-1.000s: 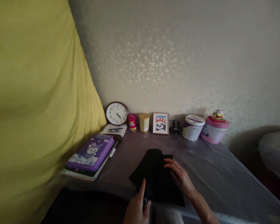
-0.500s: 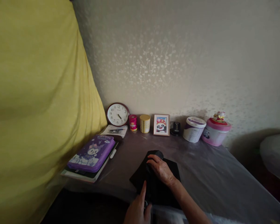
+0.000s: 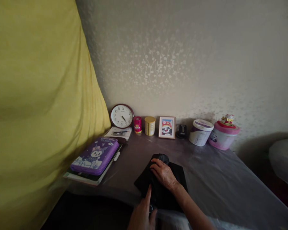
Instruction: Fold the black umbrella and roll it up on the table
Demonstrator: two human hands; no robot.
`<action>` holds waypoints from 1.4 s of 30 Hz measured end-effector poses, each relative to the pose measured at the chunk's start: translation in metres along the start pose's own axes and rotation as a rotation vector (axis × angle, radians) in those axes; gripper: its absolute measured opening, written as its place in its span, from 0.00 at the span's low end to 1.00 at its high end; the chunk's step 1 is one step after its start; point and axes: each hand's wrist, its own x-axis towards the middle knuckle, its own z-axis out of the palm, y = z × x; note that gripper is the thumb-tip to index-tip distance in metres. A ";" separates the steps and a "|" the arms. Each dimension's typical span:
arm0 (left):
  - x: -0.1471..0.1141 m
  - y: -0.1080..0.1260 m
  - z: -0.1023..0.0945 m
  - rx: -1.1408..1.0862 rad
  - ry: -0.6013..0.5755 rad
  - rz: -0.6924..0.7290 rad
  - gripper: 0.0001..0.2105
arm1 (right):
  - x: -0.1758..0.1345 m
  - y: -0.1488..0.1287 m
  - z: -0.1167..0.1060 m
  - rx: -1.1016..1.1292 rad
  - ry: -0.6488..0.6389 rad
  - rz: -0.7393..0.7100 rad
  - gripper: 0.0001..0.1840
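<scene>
A black folding umbrella point(image 3: 179, 179) lies collapsed on the table near its front edge, its loose fabric spread in flaps to both sides. My left hand point(image 3: 141, 214) is at the near end, closed around the handle, with the index finger stretched along the fabric. A round, silver-rimmed detail shows between that finger and the thumb. Over the upper part of the umbrella lies my right hand point(image 3: 164, 174), its fingers curled on the dark cloth. Part of the handle is hidden by my left hand.
Left on the grey-covered table point(image 3: 206, 179) lies a purple case point(image 3: 96, 156) on books, beside a white marker point(image 3: 116, 156). Along the wall stand a clock point(image 3: 122, 115), pink tin point(image 3: 137, 125), yellow canister point(image 3: 149, 126), picture frame point(image 3: 167, 127), black device point(image 3: 181, 131) and two tubs point(image 3: 200, 133).
The view has shifted very slightly. Both hands keep nearly the same places on the umbrella; my right hand's fingers have moved a little on the fabric.
</scene>
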 end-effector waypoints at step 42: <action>-0.009 0.026 -0.012 0.211 -0.010 -0.024 0.31 | 0.007 0.000 0.007 -0.010 0.000 -0.019 0.10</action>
